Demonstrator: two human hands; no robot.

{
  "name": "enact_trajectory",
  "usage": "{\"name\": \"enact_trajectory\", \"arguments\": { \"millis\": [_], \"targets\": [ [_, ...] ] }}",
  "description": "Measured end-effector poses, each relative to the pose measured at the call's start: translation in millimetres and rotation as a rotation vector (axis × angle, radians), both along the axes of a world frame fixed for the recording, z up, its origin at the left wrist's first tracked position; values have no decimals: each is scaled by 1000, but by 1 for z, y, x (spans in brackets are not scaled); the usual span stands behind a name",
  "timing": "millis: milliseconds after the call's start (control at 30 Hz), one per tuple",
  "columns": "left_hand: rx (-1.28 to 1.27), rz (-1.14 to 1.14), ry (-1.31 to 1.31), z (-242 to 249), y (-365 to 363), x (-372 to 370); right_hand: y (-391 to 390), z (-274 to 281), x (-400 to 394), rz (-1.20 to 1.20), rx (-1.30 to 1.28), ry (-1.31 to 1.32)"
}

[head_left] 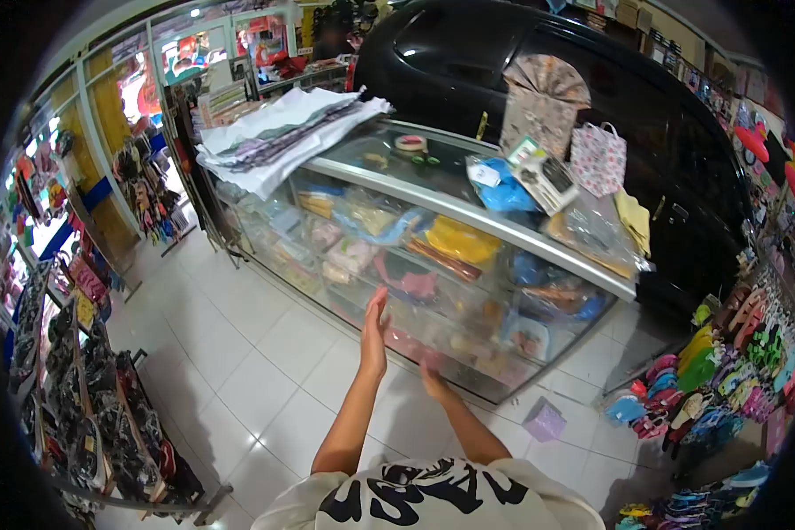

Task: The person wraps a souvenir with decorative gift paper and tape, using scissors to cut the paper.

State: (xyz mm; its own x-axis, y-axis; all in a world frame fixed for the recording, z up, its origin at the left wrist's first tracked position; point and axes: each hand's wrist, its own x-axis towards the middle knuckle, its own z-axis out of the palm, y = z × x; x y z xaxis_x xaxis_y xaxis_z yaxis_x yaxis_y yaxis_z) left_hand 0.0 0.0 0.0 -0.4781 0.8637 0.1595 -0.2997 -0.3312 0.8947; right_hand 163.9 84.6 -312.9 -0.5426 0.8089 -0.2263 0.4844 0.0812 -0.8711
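Observation:
My left hand (374, 337) is raised in front of the glass display case (388, 190), its fingers stretched upward with nothing in them. Lower and to the right, my right hand (432, 374) is smeared by motion against the lower glass, and its fingers do not show clearly. Behind the glass are folded goods in clear bags, among them a yellow bundle (462, 240) and a pink piece (408, 281). On the case top lie a roll of tape (410, 143), a blue packet (506, 187), a boxed item (546, 179) and white sheets (278, 132).
A black car (450, 44) stands right behind the case. A floral bag (599, 159) and a pleated patterned item (546, 97) rest at its far edge. Racks of sandals (697, 380) stand right, wrapped goods (106, 415) left. A lilac box (546, 419) sits on the tiled floor (265, 380).

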Motion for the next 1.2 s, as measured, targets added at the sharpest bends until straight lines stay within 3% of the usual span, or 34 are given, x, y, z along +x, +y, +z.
{"name": "enact_trajectory", "arguments": {
  "millis": [33, 67, 100, 200, 333, 433, 633, 800, 1000, 1067, 1167, 1200],
  "targets": [
    [194, 17, 169, 28, -1, 4, 4, -3, 16, -222, -138, 172],
    [224, 65, 182, 43, 2, 11, -6, 27, 28, -331, -317, 154],
    [161, 87, 292, 54, -22, -88, -82, 62, -97, -430, -613, 208],
    [171, 69, 281, 37, 10, -90, -32, 82, -81, -278, -794, 222],
    [123, -79, 312, 18, 46, -109, 40, 113, -128, -272, -635, 484],
    [115, -154, 373, 5, 78, -137, 79, 203, -153, -250, -489, 667],
    [176, -84, 504, 46, 112, -243, 127, 290, -194, -165, -315, 904],
    [299, 249, 504, 95, 111, -327, 141, 311, -228, -185, -269, 985],
    [336, 502, 1204, 199, 151, -460, 139, 303, -230, -360, -168, 1013],
    [257, 430, 1362, 230, 174, -512, 130, 296, -235, -455, -132, 1086],
    [263, 316, 1377, 247, 229, -598, 120, 298, -270, -524, -108, 1168],
    [150, 243, 1371, 253, 244, -610, 117, 300, -284, -540, -109, 1184]
  ]
}}
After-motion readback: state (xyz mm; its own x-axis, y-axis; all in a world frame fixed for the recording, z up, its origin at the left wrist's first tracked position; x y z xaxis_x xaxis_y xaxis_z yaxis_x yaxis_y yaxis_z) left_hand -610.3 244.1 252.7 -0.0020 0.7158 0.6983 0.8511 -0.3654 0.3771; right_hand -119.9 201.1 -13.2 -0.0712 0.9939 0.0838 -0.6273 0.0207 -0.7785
